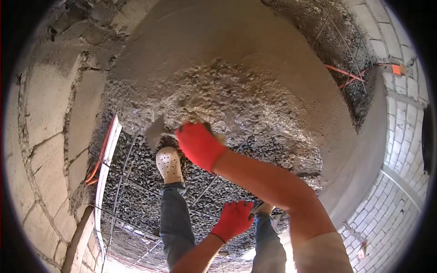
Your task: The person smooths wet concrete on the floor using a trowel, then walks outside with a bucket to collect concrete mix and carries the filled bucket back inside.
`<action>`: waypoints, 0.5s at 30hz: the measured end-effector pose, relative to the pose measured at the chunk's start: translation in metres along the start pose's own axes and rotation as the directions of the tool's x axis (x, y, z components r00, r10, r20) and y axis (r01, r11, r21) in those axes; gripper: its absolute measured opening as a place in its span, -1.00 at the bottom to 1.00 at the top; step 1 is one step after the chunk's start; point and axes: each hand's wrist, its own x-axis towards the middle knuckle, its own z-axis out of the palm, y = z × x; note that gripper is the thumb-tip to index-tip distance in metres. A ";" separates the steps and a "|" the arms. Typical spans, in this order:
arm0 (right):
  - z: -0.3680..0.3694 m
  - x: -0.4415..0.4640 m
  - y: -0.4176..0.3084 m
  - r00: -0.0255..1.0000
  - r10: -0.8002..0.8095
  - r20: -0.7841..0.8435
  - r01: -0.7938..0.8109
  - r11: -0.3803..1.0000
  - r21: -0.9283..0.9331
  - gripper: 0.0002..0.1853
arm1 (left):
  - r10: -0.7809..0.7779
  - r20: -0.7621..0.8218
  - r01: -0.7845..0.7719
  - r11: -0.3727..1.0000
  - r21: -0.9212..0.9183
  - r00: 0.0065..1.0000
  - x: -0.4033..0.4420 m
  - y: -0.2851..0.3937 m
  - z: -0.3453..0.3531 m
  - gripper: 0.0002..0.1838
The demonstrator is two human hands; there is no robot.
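Note:
My right hand (199, 146), in a red glove, is closed round the handle of a trowel (155, 133). The trowel's metal blade points left, near the border between rough wet concrete (236, 100) and dark gravel (136, 164). Lower down, my left hand (234, 220), also red-gloved, has its fingers curled in over the gravel between my legs; what it holds, if anything, is hidden. Smoothed concrete (205, 32) spreads beyond the rough patch.
A light clog (169, 164) on one foot stands on gravel crossed by thin bars. Block walls rise at left (50, 104) and right (400, 127). Orange conduits (346, 73) poke out at upper right; a white strip (107, 159) runs along the left.

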 end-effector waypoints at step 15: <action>0.020 -0.233 0.068 0.738 0.628 0.248 -0.675 0.676 0.297 -0.41 | -0.043 0.200 0.024 0.995 0.096 0.979 0.008 0.002 0.026 -0.44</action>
